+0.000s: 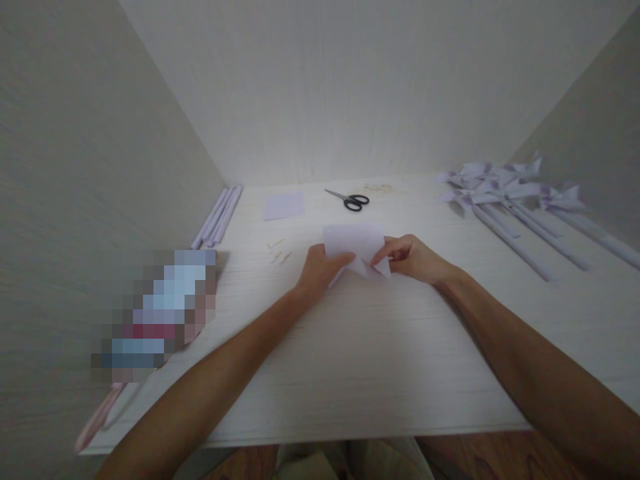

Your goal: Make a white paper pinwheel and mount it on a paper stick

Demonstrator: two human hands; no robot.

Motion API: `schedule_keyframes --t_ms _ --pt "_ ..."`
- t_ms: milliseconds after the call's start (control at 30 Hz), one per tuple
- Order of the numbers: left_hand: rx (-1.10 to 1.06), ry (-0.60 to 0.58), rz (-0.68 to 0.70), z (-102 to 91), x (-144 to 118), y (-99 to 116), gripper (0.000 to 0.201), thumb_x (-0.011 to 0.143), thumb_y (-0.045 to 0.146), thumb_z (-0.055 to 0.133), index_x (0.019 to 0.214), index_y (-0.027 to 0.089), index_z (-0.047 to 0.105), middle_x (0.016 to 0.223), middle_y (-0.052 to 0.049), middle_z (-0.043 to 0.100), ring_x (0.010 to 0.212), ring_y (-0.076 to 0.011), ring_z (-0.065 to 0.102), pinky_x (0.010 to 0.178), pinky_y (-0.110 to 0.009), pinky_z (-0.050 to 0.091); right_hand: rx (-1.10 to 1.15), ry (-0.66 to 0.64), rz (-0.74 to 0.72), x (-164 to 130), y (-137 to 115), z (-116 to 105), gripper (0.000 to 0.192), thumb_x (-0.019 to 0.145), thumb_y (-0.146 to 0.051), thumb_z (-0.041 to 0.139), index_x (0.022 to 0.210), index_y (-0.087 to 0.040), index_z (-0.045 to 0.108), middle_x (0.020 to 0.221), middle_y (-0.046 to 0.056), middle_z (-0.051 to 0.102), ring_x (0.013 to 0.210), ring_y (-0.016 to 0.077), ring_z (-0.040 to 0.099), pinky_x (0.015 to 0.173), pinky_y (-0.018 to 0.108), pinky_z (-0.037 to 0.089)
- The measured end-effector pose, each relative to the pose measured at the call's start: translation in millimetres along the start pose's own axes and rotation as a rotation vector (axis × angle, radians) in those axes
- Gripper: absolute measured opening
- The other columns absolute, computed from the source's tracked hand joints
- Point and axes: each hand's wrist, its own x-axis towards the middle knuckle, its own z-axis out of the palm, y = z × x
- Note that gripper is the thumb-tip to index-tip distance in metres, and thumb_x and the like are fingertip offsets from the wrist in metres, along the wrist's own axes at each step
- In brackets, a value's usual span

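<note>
A pale lilac sheet of paper (356, 241) lies partly folded on the white table (360, 360), near its middle. My left hand (318, 269) pinches the sheet's left lower edge. My right hand (413, 259) grips the sheet's right lower corner, where a folded flap points down. Both hands rest on the tabletop with the paper between them.
Black-handled scissors (350, 199) lie behind the paper. A lilac paper square (284, 205) sits at the back left, rolled paper sticks (220, 215) along the left wall, small pins (279, 252) near them. Several finished paper pinwheels (505, 193) lie at the right. A blurred-out patch (155, 313) covers the left.
</note>
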Motion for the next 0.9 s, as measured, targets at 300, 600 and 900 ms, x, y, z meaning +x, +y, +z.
schedule_keyframes --t_ms 300,600,900 --pt "-0.028 -0.019 -0.001 -1.2 0 -2 0.028 0.054 0.03 0.066 0.073 0.011 0.065 0.07 -0.007 0.065 0.062 -0.0173 0.058 0.058 -0.028 0.044 -0.127 -0.056 0.109 -2 -7 -4 0.011 0.054 -0.016 0.067 0.066 -0.017 0.069 0.062 0.0 0.062 0.053 0.0091 0.053 0.051 0.023 0.042" --pt "-0.027 -0.032 0.018 -2.3 0 -2 0.031 0.054 0.031 0.066 0.076 0.01 0.065 0.069 -0.006 0.065 0.062 -0.0164 0.057 0.06 -0.028 0.043 0.086 0.087 0.172 1 7 -4 0.021 0.056 -0.027 0.069 0.072 -0.014 0.069 0.07 0.004 0.066 0.06 0.0115 0.058 0.059 0.027 0.047" --pt "-0.01 -0.026 0.013 -0.7 1 -3 0.028 0.054 0.029 0.066 0.075 0.01 0.065 0.07 -0.007 0.064 0.06 -0.0159 0.056 0.057 -0.027 0.043 0.131 0.217 0.11 6 4 14 0.018 0.058 -0.029 0.069 0.059 -0.013 0.061 0.049 -0.002 0.059 0.044 0.006 0.05 0.043 0.019 0.037"
